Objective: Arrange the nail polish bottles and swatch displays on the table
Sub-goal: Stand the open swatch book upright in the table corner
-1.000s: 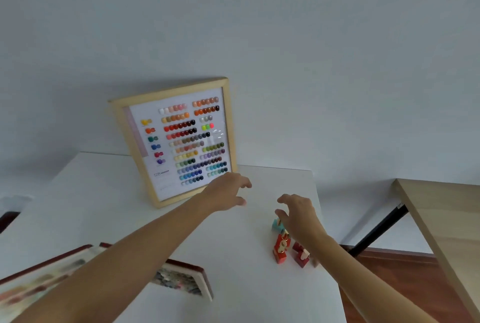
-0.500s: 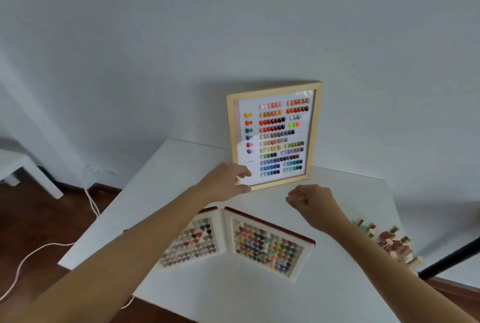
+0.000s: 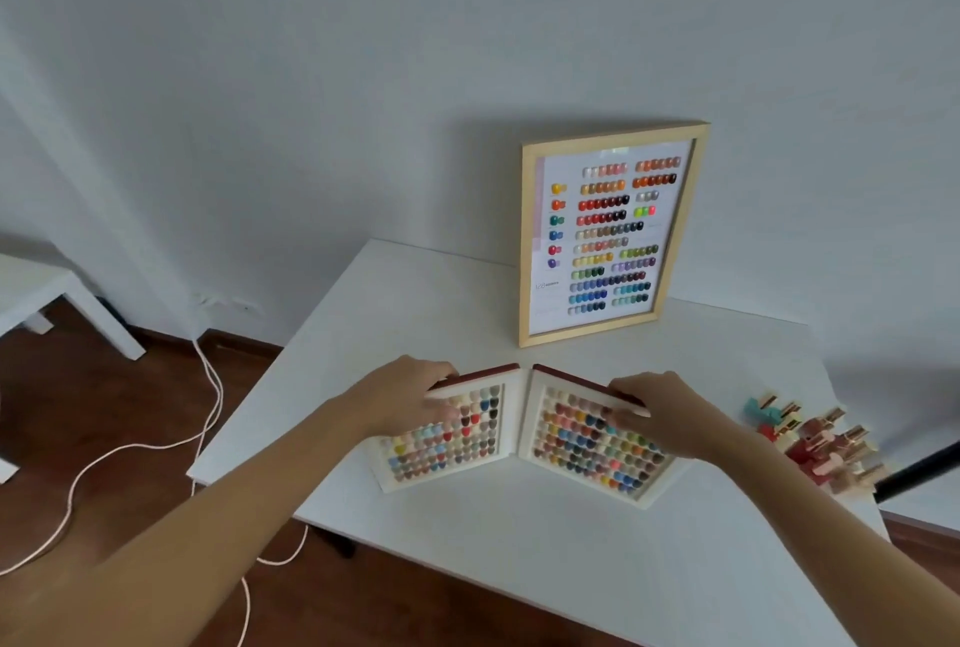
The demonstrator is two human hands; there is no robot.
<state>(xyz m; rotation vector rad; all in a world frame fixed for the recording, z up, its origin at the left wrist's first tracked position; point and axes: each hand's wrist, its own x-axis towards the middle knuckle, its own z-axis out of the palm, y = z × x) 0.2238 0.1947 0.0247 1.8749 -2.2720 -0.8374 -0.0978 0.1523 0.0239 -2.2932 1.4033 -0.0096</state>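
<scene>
Left hand (image 3: 410,394) and right hand (image 3: 660,412) each clamp a top edge of the swatch book (image 3: 524,430), steadying it open, propped on the tabletop (image 3: 415,303).

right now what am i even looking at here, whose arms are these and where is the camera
The camera sits on a person's head, looking forward and down, so the two bare arms are that person's own. No robot is involved. On the white table lies an open two-panel swatch book full of small coloured nail tips. The left hand grips its left panel at the top edge, and the right hand grips the right panel. Behind it a wooden framed colour chart stands propped against the wall. A cluster of nail polish bottles sits at the table's right edge.
</scene>
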